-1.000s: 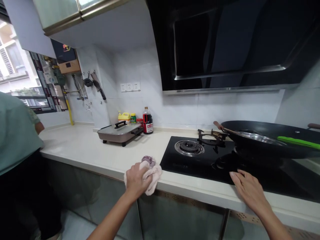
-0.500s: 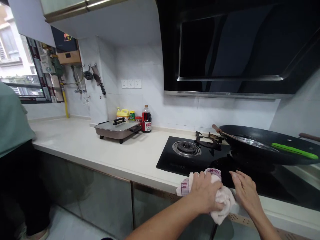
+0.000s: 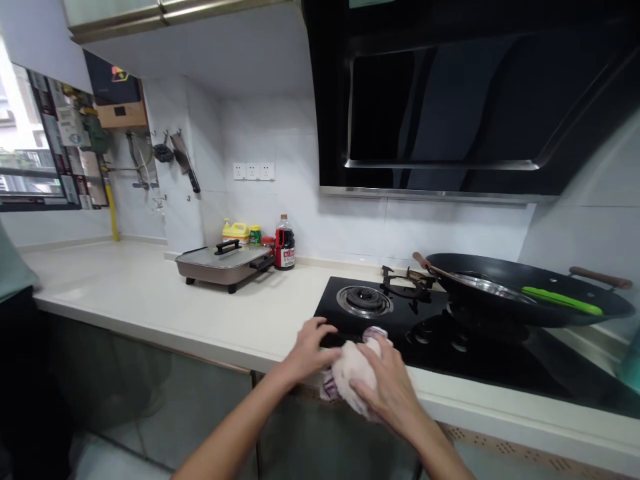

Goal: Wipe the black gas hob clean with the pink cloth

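Since half a second ago, the cloth point(image 3: 353, 373) has passed from the left hand point(image 3: 309, 352) to the right hand point(image 3: 393, 380), and it now sits further left along the front edge of the stove point(image 3: 450, 363). Gripped under the bent fingers and thumb of the right hand, it is bunched up, pale, with purple-patterned ends, and lies across the front edge of the surface point(image 3: 270, 323). The left hand holds nothing; its fingers are spread and loosely curled just beside the cloth, and whether the thumb touches it I cannot tell.

Behind the hands, the left burner point(image 3: 365, 298) is set in the black glass of the stove, with a metal pot stand point(image 3: 407, 290) near its far right side. Further right is a wide dark wok point(image 3: 480, 263) with a wooden handle point(image 3: 597, 277), and a long green handle point(image 3: 563, 301) lies across it.

Left of the stove, on the same surface, stands a low brown electric pan point(image 3: 217, 275), its lid on. Beside its back corner is a dark bottle point(image 3: 285, 248) with a red and white label; a yellow jug point(image 3: 237, 231) and a small green jar point(image 3: 255, 235) stand behind the pan. At the far left edge, part of a person in a pale green top point(image 3: 13, 267) shows
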